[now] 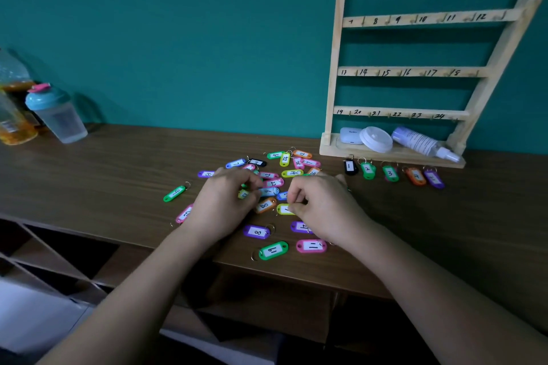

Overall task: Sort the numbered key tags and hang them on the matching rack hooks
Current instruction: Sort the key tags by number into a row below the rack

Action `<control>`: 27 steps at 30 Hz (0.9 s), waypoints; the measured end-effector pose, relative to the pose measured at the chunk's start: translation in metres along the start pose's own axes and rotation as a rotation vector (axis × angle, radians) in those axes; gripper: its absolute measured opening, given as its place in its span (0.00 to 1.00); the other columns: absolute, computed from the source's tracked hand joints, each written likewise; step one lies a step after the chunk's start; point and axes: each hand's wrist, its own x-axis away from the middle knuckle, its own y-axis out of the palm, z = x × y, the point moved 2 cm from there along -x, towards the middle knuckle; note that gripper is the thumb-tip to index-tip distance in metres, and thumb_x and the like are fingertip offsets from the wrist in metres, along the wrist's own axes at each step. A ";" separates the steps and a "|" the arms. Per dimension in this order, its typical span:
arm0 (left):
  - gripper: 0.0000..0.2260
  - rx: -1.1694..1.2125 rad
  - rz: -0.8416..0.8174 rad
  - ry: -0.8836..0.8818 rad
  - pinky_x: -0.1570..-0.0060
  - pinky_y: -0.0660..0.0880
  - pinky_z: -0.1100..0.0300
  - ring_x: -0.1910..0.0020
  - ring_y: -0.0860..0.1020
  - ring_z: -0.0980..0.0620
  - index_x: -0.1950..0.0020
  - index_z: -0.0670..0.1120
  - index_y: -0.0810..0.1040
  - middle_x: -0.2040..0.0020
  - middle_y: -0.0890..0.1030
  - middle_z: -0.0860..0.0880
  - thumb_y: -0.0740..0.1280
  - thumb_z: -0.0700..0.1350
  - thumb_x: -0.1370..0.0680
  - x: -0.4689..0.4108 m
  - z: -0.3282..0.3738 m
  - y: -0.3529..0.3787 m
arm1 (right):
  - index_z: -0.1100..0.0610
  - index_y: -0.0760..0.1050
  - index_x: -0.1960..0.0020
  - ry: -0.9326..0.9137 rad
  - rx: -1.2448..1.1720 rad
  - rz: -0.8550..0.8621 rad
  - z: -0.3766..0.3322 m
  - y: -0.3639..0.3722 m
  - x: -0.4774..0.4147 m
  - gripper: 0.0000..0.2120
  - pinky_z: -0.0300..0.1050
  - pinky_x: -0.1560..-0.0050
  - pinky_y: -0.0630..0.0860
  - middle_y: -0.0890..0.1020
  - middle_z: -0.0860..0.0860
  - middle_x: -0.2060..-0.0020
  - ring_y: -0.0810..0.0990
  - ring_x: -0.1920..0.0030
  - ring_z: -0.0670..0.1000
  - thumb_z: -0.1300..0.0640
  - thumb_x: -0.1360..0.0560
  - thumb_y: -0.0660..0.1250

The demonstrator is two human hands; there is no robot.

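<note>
Five sorted tags (390, 173): numbers 1 to 5, side by side on the table (118, 175) just before the base of the rack (334, 68); rings toward the rack, whose visible hooks are bare
Loose pile (274, 183): unsorted tags scattered left of that row; both hands low over it
Right hand (323, 207): fingers curled; thumb and forefinger apparently pinching the yellow tag (283, 210) at its right end; number covered
Left hand (225, 201): fingers bent down among the tags, tips beside the blue tag (268, 191); any hold cannot be told
Yellow tag axis: left to right, extending leftward from the right fingertips; right hand nearer
Likely carry: rightward and away from the body, past the purple tag (433, 178)
</note>
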 end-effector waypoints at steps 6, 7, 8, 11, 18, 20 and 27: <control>0.13 -0.018 -0.247 0.147 0.44 0.69 0.67 0.47 0.76 0.58 0.42 0.58 0.86 0.48 0.82 0.59 0.78 0.44 0.24 -0.040 0.001 0.001 | 0.48 0.84 0.51 0.046 -0.240 0.025 0.016 -0.010 0.002 0.05 0.46 0.53 0.81 0.83 0.40 0.62 0.82 0.59 0.40 0.57 0.23 0.76; 0.13 -0.031 -0.271 0.182 0.44 0.69 0.67 0.47 0.76 0.58 0.42 0.59 0.86 0.49 0.81 0.59 0.79 0.45 0.24 -0.045 0.002 0.002 | 0.49 0.84 0.50 0.056 -0.263 0.029 0.020 -0.012 0.002 0.04 0.46 0.54 0.82 0.84 0.41 0.61 0.82 0.59 0.41 0.57 0.23 0.77; 0.13 -0.049 -0.295 0.206 0.43 0.69 0.65 0.47 0.76 0.58 0.43 0.59 0.86 0.49 0.81 0.59 0.79 0.45 0.24 -0.049 0.002 0.004 | 0.49 0.84 0.50 0.062 -0.288 0.038 0.022 -0.015 0.002 0.04 0.47 0.53 0.82 0.84 0.41 0.61 0.83 0.59 0.41 0.57 0.23 0.77; 0.09 -0.115 -0.351 0.255 0.44 0.72 0.60 0.47 0.76 0.58 0.47 0.58 0.86 0.50 0.81 0.61 0.78 0.45 0.24 -0.058 0.003 0.006 | 0.49 0.85 0.51 0.079 -0.359 0.060 0.031 -0.020 0.001 0.05 0.47 0.52 0.83 0.85 0.42 0.61 0.83 0.60 0.40 0.57 0.23 0.78; 0.04 -0.181 -0.380 0.273 0.45 0.74 0.57 0.49 0.78 0.57 0.53 0.54 0.84 0.52 0.84 0.58 0.74 0.45 0.22 -0.065 0.002 0.004 | 0.48 0.84 0.52 0.122 -0.456 0.093 0.043 -0.029 0.003 0.07 0.51 0.50 0.84 0.86 0.44 0.61 0.85 0.60 0.42 0.57 0.25 0.80; 0.03 -0.185 -0.384 0.281 0.44 0.75 0.57 0.49 0.77 0.58 0.53 0.54 0.83 0.51 0.84 0.59 0.74 0.46 0.22 -0.067 0.003 0.003 | 0.49 0.84 0.52 0.134 -0.491 0.094 0.044 -0.031 0.004 0.07 0.52 0.50 0.85 0.86 0.45 0.61 0.86 0.61 0.43 0.58 0.25 0.80; 0.13 -0.162 -0.542 0.255 0.48 0.72 0.72 0.49 0.79 0.67 0.46 0.59 0.86 0.49 0.84 0.63 0.77 0.44 0.27 -0.074 0.012 -0.001 | 0.48 0.84 0.51 0.129 -0.468 0.097 0.044 -0.034 0.006 0.06 0.49 0.50 0.84 0.86 0.44 0.60 0.85 0.60 0.41 0.55 0.25 0.79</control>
